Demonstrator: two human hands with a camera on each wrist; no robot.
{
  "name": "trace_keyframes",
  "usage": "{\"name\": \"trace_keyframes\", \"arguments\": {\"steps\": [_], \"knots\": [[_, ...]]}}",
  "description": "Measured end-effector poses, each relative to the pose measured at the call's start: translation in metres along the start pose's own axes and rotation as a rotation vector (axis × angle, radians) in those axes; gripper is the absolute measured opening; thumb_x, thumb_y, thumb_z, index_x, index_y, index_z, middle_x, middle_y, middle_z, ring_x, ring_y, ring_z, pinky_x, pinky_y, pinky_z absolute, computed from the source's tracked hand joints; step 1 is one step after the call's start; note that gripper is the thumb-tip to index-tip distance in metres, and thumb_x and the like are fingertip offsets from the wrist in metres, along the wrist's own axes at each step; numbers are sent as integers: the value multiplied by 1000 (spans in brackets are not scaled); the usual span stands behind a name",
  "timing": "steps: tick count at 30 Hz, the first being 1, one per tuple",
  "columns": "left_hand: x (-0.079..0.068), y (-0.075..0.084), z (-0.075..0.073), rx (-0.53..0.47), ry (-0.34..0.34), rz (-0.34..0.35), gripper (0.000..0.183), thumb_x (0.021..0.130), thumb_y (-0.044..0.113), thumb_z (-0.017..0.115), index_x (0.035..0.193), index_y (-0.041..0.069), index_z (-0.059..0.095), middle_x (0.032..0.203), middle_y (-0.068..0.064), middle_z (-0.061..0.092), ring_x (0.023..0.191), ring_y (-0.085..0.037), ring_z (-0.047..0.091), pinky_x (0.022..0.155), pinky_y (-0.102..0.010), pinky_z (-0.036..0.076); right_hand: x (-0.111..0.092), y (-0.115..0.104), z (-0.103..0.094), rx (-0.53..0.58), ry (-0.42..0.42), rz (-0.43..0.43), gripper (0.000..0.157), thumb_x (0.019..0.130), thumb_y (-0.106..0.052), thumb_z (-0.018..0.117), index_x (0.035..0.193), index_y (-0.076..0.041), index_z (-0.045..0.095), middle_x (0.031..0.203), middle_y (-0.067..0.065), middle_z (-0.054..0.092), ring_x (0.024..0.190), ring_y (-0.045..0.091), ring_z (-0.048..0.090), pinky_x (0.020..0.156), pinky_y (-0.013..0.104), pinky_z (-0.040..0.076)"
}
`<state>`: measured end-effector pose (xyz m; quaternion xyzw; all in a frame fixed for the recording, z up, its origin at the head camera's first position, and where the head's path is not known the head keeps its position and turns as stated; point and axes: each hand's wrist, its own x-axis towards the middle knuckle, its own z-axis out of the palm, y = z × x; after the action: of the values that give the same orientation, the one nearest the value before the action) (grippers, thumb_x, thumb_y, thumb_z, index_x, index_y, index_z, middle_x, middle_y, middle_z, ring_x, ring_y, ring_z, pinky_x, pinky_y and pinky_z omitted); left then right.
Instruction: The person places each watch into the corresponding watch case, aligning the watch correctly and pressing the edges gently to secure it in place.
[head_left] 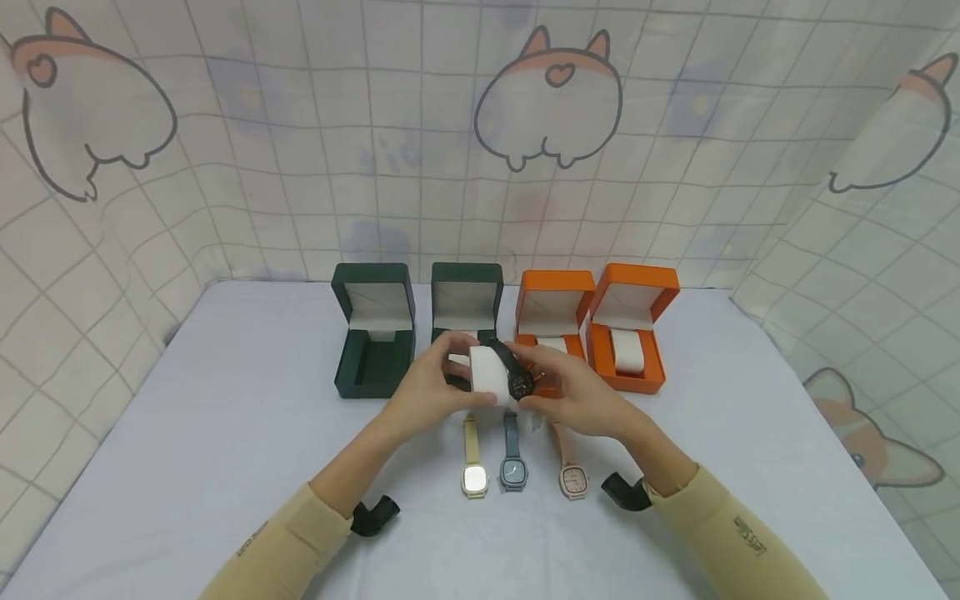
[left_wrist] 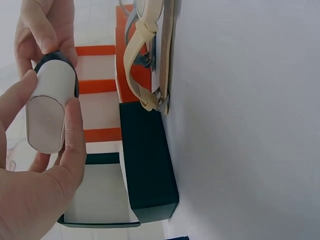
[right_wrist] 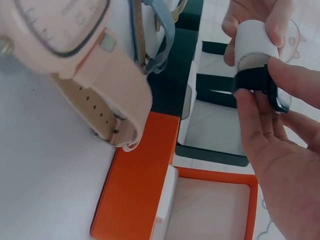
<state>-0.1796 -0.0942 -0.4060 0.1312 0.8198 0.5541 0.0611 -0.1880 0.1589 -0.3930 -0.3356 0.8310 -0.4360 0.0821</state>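
Above the table, my left hand [head_left: 429,385] grips a white watch cushion [head_left: 486,373] by its ends and side. My right hand [head_left: 581,390] pinches a black watch [head_left: 519,381] between thumb and fingers. In the right wrist view the black strap [right_wrist: 250,79] loops at one end of the cushion [right_wrist: 254,41], partly around it. From the left wrist view, the cushion's rounded end [left_wrist: 46,124] faces the camera. Below the hands lie a gold watch [head_left: 474,477], a blue watch [head_left: 513,471] and a pink watch [head_left: 573,479].
Behind the hands stand open boxes in a row: a green box [head_left: 347,367] with a bare inside, a second green box [head_left: 467,272], an orange box [head_left: 557,281], and another orange box [head_left: 651,379] with a white cushion [head_left: 627,352]. A patterned curtain [head_left: 420,183] hangs behind the white table [head_left: 225,400].
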Motion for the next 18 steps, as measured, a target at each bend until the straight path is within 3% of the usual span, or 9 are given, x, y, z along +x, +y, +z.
{"name": "trace_keyframes", "arguments": {"steps": [6, 12, 18], "knots": [[0, -1, 1, -21, -7, 1, 75, 78, 16, 93, 138, 16, 49, 143, -3, 55, 118, -25, 62, 91, -39, 58, 1, -2, -1, -18, -17, -20, 71, 93, -5, 77, 155, -6, 44, 144, 7, 57, 113, 22, 61, 101, 40, 52], [1, -4, -1, -65, -37, 8, 73, 79, 18, 92, 138, 15, 47, 142, -3, 57, 115, -24, 63, 91, -41, 57, 0, -5, 2, -16, 26, -10, 70, 90, -9, 81, 153, -8, 49, 123, 2, 65, 111, 19, 61, 97, 35, 54], [2, -8, -5, -134, -40, -18, 73, 81, 20, 91, 139, 16, 47, 138, -4, 60, 111, -21, 65, 99, -49, 49, -1, -6, 7, 23, 76, 19, 71, 87, -4, 82, 151, -12, 52, 121, 2, 65, 113, 23, 61, 99, 46, 53]]}}
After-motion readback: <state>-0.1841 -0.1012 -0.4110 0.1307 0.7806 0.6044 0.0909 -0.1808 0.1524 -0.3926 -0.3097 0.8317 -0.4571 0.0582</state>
